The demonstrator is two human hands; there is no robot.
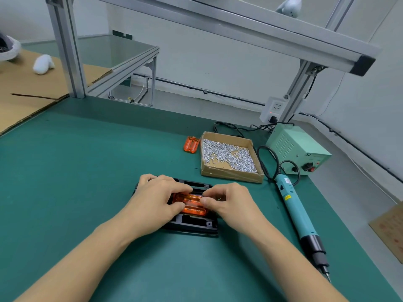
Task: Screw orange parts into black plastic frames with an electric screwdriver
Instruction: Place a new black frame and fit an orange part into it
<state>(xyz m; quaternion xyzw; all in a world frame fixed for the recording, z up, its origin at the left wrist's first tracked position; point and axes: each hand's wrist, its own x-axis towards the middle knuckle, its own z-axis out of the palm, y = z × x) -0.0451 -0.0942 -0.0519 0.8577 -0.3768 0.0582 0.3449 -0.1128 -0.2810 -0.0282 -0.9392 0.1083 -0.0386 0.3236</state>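
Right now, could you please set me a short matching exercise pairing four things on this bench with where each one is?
Things:
1. electric screwdriver
2. spare orange part
3. screws
4. orange part being fitted

Places:
A. in the cardboard box
B. on the black frame, under both hands
C. lying on the mat, right of the frame
D. on the mat, left of the box

Pairs: 1-C, 2-D, 3-A, 4-B
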